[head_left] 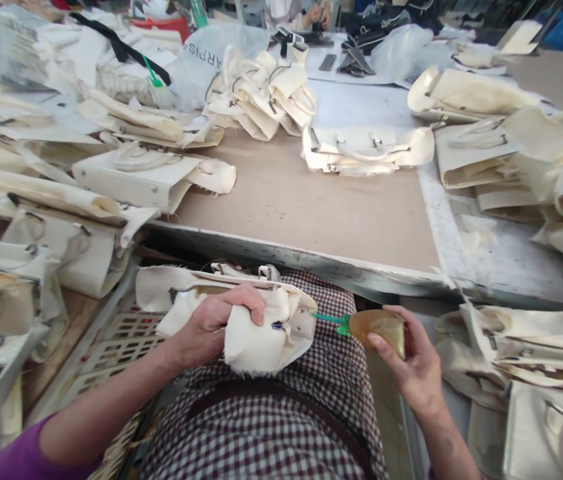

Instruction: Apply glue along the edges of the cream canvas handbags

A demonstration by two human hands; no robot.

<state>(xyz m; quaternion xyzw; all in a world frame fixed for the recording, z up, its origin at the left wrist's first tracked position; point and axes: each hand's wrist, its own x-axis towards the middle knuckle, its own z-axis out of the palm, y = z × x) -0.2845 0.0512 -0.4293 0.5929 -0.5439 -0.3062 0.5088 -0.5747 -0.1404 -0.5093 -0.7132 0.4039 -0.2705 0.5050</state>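
Note:
My left hand (216, 323) grips a cream fabric bag piece (261, 333) bunched up over my lap, above a checked apron (271, 427). My right hand (411, 363) holds a small amber squeeze bottle (378, 328) with a green nozzle (334, 320). The nozzle tip points left and touches the bag piece at its right edge, near a metal fitting (306, 323).
A brown work board (311, 207) lies ahead on the table. Cream bags are piled at the left (61, 200), at the back (266, 93), in the middle (366, 150) and at the right (511, 147). A plastic crate (111, 347) sits at my lower left. Another person's hands (318, 13) work far back.

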